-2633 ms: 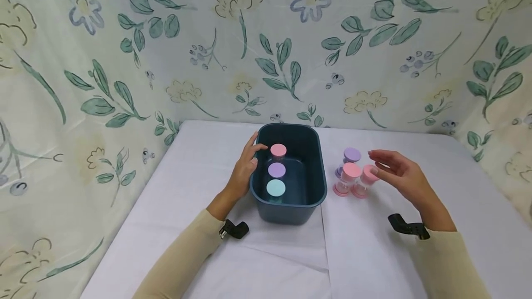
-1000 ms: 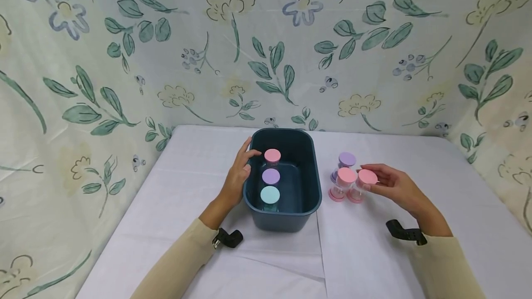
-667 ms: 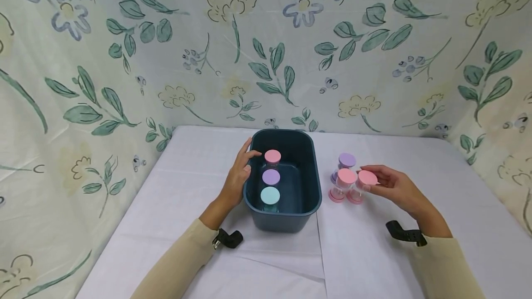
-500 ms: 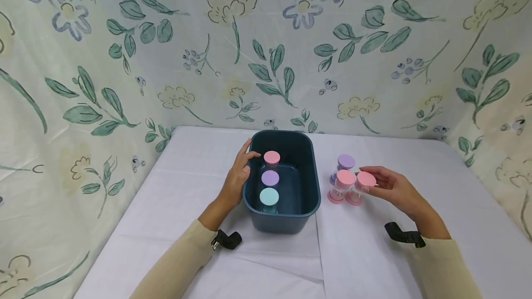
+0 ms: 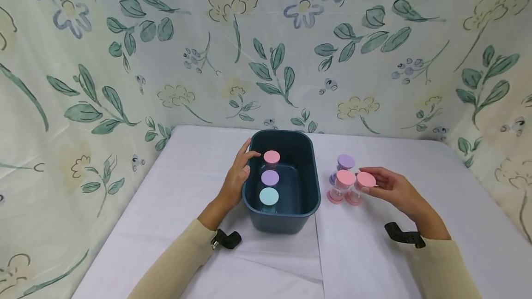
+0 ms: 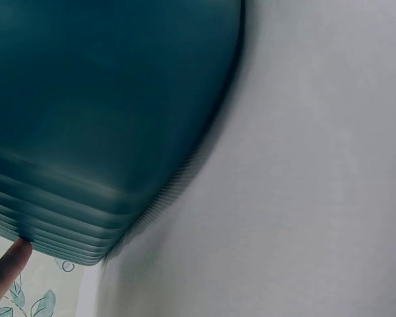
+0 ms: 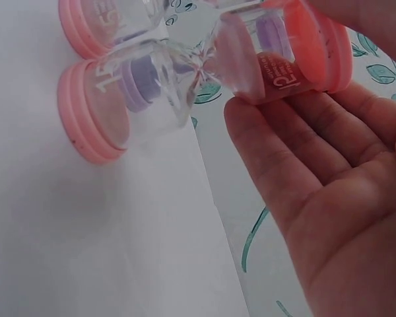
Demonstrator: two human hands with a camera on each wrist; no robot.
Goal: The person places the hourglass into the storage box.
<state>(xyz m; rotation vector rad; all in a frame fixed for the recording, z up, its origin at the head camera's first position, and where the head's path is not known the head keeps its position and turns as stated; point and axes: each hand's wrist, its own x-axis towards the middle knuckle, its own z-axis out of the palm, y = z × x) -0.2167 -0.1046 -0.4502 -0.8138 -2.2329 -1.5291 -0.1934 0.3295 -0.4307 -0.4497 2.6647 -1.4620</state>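
Observation:
Off the right side of a dark teal bin [image 5: 280,223], my right hand [image 5: 395,187] pinches the pink cap of a sand timer [image 5: 365,180] between thumb and fingers. In the right wrist view, fingers lie along one side of the timer's cap [image 7: 327,49] while its other end faces the white cloth. Close beside it stand another pink sand timer [image 5: 345,179] and a purple one [image 5: 346,161]. My left hand [image 5: 234,179] holds the bin's left rim, one finger hooked over it. A pink [image 5: 272,157], a purple [image 5: 270,177] and a light blue sand timer [image 5: 269,196] stand inside the bin.
White cloth [image 5: 174,206] covers the table, with a crease running below the bin. A floral curtain [image 5: 274,50] hangs behind and along the left side. Black wrist cameras [image 5: 228,239] sit on both sleeves.
My right hand has moved left and taken hold of the pink sand timer's cap; over the last half second it stays still. My left hand stays on the bin. The head view has shifted slightly.

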